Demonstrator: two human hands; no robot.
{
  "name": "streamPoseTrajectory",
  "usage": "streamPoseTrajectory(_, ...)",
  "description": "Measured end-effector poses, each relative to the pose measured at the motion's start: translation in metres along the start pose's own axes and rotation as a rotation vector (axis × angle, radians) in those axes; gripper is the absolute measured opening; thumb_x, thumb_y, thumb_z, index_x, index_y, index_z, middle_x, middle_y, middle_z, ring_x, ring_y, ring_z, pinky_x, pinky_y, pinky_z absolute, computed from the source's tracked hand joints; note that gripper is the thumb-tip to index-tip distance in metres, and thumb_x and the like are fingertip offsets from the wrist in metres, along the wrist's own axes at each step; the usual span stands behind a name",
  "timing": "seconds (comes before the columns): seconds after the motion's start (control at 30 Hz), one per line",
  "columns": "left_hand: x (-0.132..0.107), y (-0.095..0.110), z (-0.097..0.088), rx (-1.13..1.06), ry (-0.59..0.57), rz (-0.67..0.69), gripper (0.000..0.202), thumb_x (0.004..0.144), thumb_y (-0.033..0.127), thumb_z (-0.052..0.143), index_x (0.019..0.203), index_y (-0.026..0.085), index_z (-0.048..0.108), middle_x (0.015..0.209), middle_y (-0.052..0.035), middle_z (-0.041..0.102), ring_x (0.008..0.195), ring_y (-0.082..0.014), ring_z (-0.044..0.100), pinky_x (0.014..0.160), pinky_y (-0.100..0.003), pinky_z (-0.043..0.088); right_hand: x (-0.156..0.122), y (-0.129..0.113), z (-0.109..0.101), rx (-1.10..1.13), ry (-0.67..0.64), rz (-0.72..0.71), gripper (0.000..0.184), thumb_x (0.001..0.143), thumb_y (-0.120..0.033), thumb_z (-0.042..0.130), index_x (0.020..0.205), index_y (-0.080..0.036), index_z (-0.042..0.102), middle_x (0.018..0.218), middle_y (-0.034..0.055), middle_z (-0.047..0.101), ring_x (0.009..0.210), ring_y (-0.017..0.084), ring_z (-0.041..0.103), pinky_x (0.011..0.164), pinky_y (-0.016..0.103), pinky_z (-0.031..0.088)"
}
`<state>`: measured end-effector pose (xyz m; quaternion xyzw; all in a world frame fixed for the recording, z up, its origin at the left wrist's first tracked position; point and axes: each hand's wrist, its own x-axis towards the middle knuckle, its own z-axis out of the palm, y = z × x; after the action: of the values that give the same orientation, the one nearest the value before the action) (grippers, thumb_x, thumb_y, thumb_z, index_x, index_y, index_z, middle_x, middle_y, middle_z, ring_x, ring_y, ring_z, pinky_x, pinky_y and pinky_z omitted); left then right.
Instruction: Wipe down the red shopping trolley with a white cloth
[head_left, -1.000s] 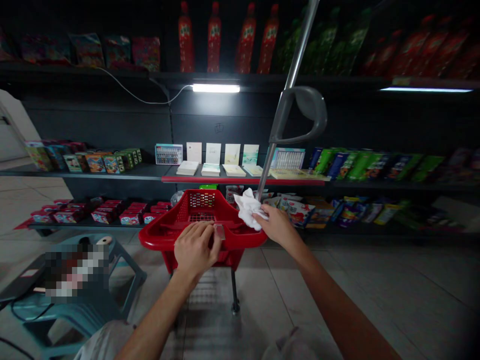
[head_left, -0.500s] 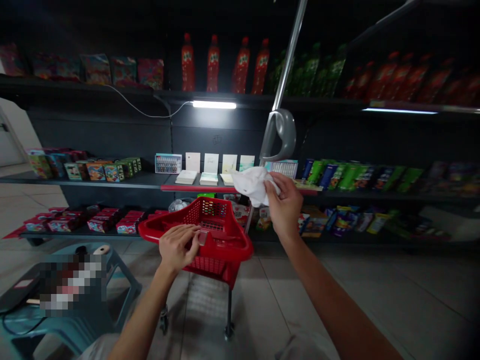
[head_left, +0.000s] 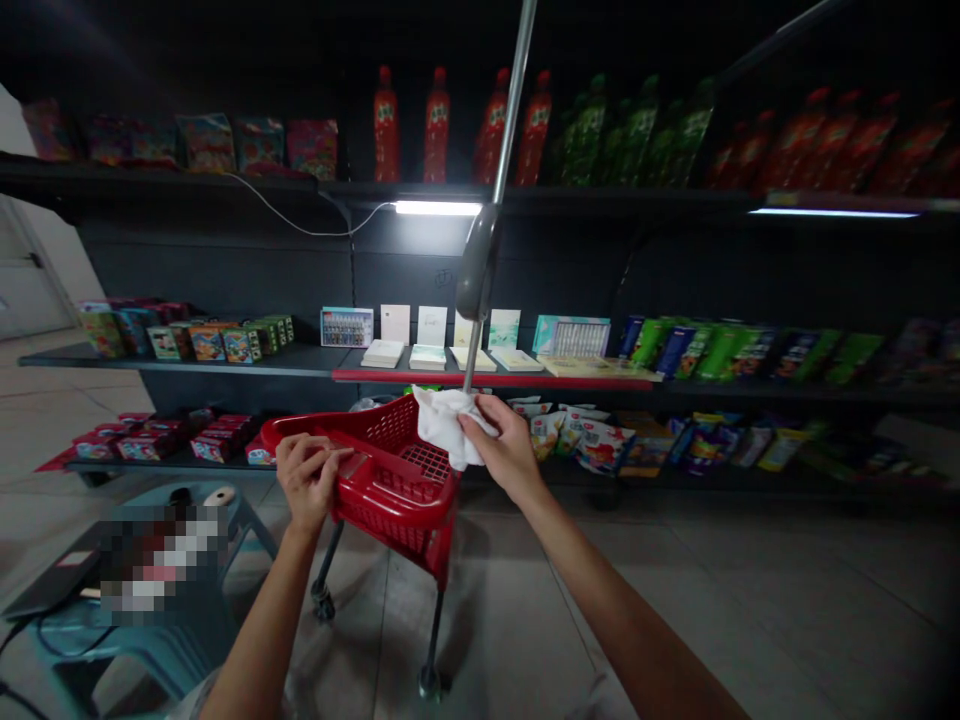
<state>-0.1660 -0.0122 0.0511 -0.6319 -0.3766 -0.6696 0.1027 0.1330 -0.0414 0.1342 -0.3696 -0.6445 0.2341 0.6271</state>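
Observation:
A small red shopping cart point(head_left: 405, 505) with a perforated basket stands in front of me, turned at an angle. My left hand point(head_left: 306, 480) is closed over the handle end at its near left corner. Between the thumb and fingers of my right hand point(head_left: 506, 445) is a crumpled white cloth point(head_left: 450, 425), held above the cart's right side. A slim metal pole point(head_left: 511, 110) with a grey loop grip point(head_left: 476, 262) rises just behind the cloth; the cloth hides its lower part, so I cannot tell whether the two touch.
Dark shelves hold red soda bottles point(head_left: 386, 125), green bottles point(head_left: 585, 130), books point(head_left: 431, 357) and snack bags point(head_left: 600, 445). At lower left, a blue plastic stool point(head_left: 172, 640) carries a laptop point(head_left: 56, 570) and a blurred-out patch. Grey floor tiles point(head_left: 675, 600) extend to the right.
The cart has swung round, its near right corner shifting left. My left hand has moved left with it. My right hand and the cloth have come left and down, and the pole appears further left.

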Motion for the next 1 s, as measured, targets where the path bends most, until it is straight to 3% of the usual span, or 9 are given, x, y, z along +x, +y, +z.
streamPoseTrajectory(0.1, -0.003, -0.009, -0.006, -0.006, 0.04, -0.095, 0.031, 0.094, 0.044, 0.062, 0.076, 0.028, 0.082, 0.088, -0.0064, 0.07, 0.098, -0.0273, 0.056, 0.103, -0.048, 0.044, 0.0, 0.0, 0.016, 0.045, -0.05, 0.013, 0.033, 0.085, -0.045, 0.071, 0.107, -0.02, 0.07, 0.109, 0.0085, 0.078, 0.101, 0.027, 0.073, 0.086, 0.035, 0.058)
streamPoseTrajectory(0.23, -0.004, -0.017, -0.015, 0.003, 0.091, -0.126, 0.033, 0.1, 0.039, 0.054, 0.087, 0.026, 0.081, 0.091, -0.0046, 0.072, 0.098, -0.0241, 0.061, 0.114, -0.048, 0.039, -0.003, 0.001, 0.032, 0.06, -0.124, 0.012, 0.032, 0.088, -0.045, 0.069, 0.109, -0.021, 0.071, 0.112, 0.0075, 0.078, 0.103, 0.027, 0.072, 0.087, 0.034, 0.057)
streamPoseTrajectory(0.4, -0.006, -0.034, -0.015, -0.001, 0.134, -0.193, 0.043, 0.105, 0.04, 0.041, 0.094, 0.022, 0.079, 0.104, -0.0067, 0.077, 0.116, -0.0244, 0.067, 0.122, -0.049, 0.035, -0.021, 0.017, 0.053, 0.008, -0.141, -0.018, 0.029, 0.092, -0.046, 0.066, 0.109, -0.022, 0.07, 0.111, 0.0061, 0.077, 0.101, 0.025, 0.072, 0.086, 0.031, 0.056)
streamPoseTrajectory(0.6, 0.0, -0.045, -0.005, 0.051, -0.004, -0.355, 0.054, 0.109, 0.047, 0.03, 0.098, 0.024, 0.078, 0.132, -0.0049, 0.074, 0.151, -0.0216, 0.046, 0.132, -0.045, 0.021, -0.053, 0.05, 0.071, -0.147, -0.042, -0.029, 0.029, 0.094, -0.042, 0.064, 0.115, -0.022, 0.067, 0.108, 0.006, 0.077, 0.096, 0.023, 0.074, 0.086, 0.031, 0.056)
streamPoseTrajectory(0.67, 0.005, -0.033, -0.004, 0.104, -0.035, -0.385, 0.052, 0.109, 0.047, 0.03, 0.103, 0.024, 0.077, 0.139, -0.0057, 0.07, 0.155, -0.0224, 0.039, 0.132, -0.045, 0.021, -0.057, 0.057, 0.072, -0.17, -0.033, -0.044, 0.027, 0.094, -0.04, 0.063, 0.114, -0.021, 0.067, 0.105, 0.0062, 0.077, 0.094, 0.023, 0.074, 0.084, 0.03, 0.056)
streamPoseTrajectory(0.73, 0.011, -0.008, -0.005, 0.139, -0.017, -0.327, 0.047, 0.108, 0.044, 0.034, 0.111, 0.022, 0.075, 0.141, -0.0078, 0.069, 0.156, -0.0246, 0.037, 0.133, -0.049, 0.02, -0.057, 0.059, 0.072, -0.185, -0.041, -0.048, 0.026, 0.095, -0.038, 0.062, 0.114, -0.021, 0.067, 0.106, 0.0065, 0.078, 0.095, 0.022, 0.074, 0.084, 0.029, 0.055)
streamPoseTrajectory(0.83, 0.02, 0.044, -0.007, 0.094, 0.016, -0.137, 0.036, 0.107, 0.036, 0.039, 0.113, 0.021, 0.072, 0.128, -0.0085, 0.073, 0.144, -0.0239, 0.053, 0.124, -0.046, 0.037, -0.058, 0.06, 0.073, -0.211, -0.057, -0.038, 0.024, 0.096, -0.036, 0.061, 0.114, -0.022, 0.067, 0.108, 0.0074, 0.078, 0.098, 0.023, 0.074, 0.084, 0.03, 0.056)
streamPoseTrajectory(0.93, 0.021, 0.093, -0.001, 0.099, -0.077, 0.012, 0.028, 0.104, 0.031, 0.044, 0.112, 0.022, 0.07, 0.119, -0.0078, 0.074, 0.122, -0.0223, 0.066, 0.11, -0.04, 0.05, -0.061, 0.06, 0.075, -0.23, -0.063, -0.017, 0.025, 0.095, -0.034, 0.062, 0.118, -0.023, 0.067, 0.11, 0.007, 0.078, 0.1, 0.024, 0.074, 0.087, 0.032, 0.057)
streamPoseTrajectory(1.0, 0.014, 0.111, 0.009, 0.178, -0.198, -0.009, 0.026, 0.103, 0.03, 0.048, 0.118, 0.023, 0.068, 0.119, -0.0077, 0.073, 0.114, -0.0219, 0.068, 0.1, -0.036, 0.054, -0.062, 0.061, 0.077, -0.241, -0.076, -0.022, 0.027, 0.095, -0.032, 0.063, 0.12, -0.024, 0.067, 0.112, 0.0064, 0.078, 0.103, 0.025, 0.074, 0.091, 0.035, 0.057)
